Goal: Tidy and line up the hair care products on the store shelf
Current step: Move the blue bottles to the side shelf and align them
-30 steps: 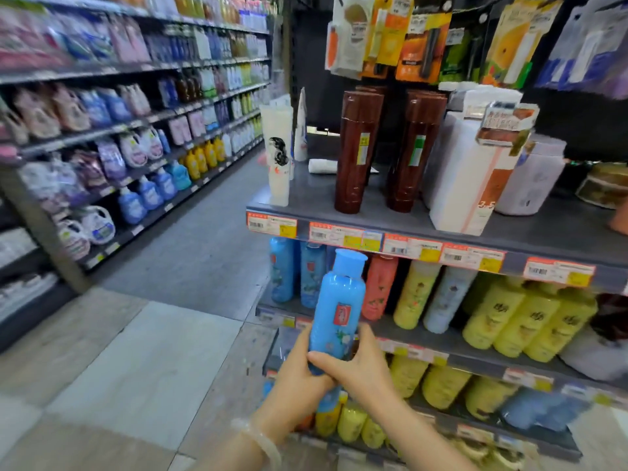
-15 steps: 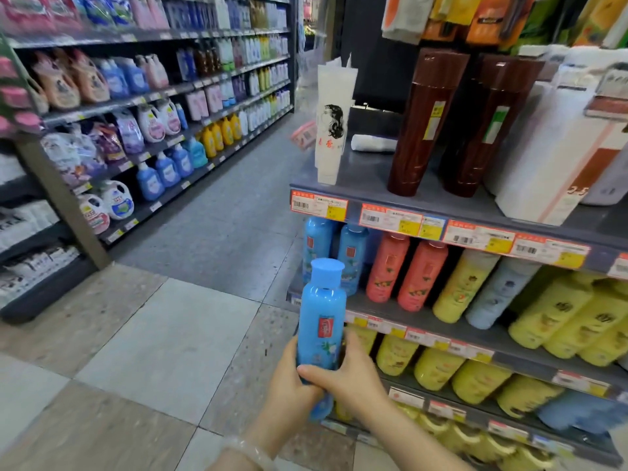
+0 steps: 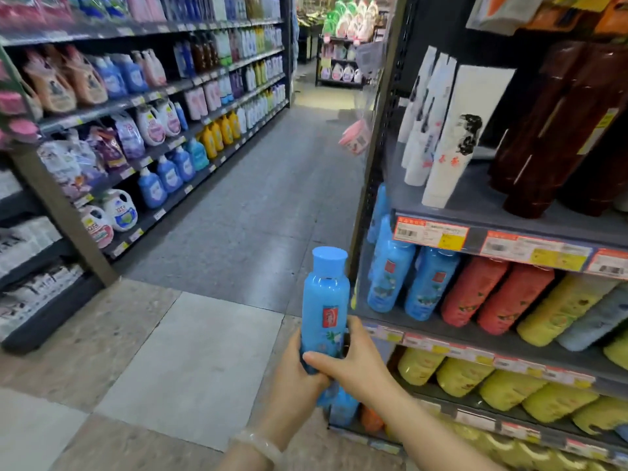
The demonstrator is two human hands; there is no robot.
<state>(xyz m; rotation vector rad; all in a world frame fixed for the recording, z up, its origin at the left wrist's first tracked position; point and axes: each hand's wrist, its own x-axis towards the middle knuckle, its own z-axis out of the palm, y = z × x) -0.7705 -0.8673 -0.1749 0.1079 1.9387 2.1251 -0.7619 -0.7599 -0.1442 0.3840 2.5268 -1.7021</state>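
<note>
You've got the blue bottle upright in both hands, out in the aisle just left of the shelf unit. Flat blue cap on top, red label patch and a floral print on the front. Left hand wraps its lower body; right hand closes over the front, thumb across. Matching blue bottles stand on the second shelf, red bottles just beyond them.

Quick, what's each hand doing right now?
Left hand: closed around the lower part of the blue bottle.
Right hand: closed on the same blue bottle, held upright.
</note>
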